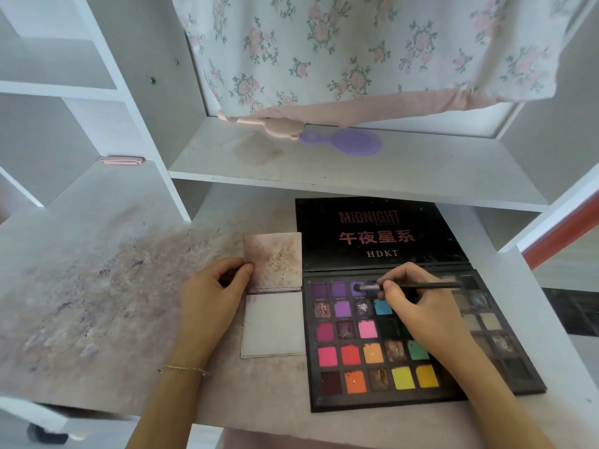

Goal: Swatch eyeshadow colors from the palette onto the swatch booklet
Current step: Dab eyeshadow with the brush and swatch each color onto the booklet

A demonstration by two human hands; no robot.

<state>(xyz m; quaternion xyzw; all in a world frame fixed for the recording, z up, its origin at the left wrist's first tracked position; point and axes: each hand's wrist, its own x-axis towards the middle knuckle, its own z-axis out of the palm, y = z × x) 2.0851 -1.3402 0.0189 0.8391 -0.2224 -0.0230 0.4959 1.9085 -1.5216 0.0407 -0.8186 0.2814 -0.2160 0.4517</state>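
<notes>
White shelving surrounds a stained desk (97, 286), its top smeared with purplish pigment. On the desk lies an open palette (421, 393), its black lid (376, 234) folded back flat and printed with "MIDNIGHT" and "HDKT". The right hand (418, 306) hovers over the palette's upper rows, thumb and fingers pinching a thin black brush (418, 287) near its ferrule. From that pinch the handle runs out to the right above the darker pans, while the bristle tip reaches left and meets a purple pan (357, 288) in the top row. Below the pinch sit blue, pink, orange, green and yellow pans. Just left of the palette, touching its edge or nearly so, lies the open booklet (274, 328). Its lower page is mostly clean with a faint purple mark at the top left corner; its upper page is dusted with brownish specks. The left hand (214, 293) grips the booklet's left edge, thumb pressed on the upper page near the spine, fingers curled beside it. A thin bracelet (183, 369) circles that wrist. Well beyond both grips, on a shelf (421, 170) above the lid, lie a purple hairbrush (346, 143) and a pink object, under a hanging floral cloth (356, 47).
</notes>
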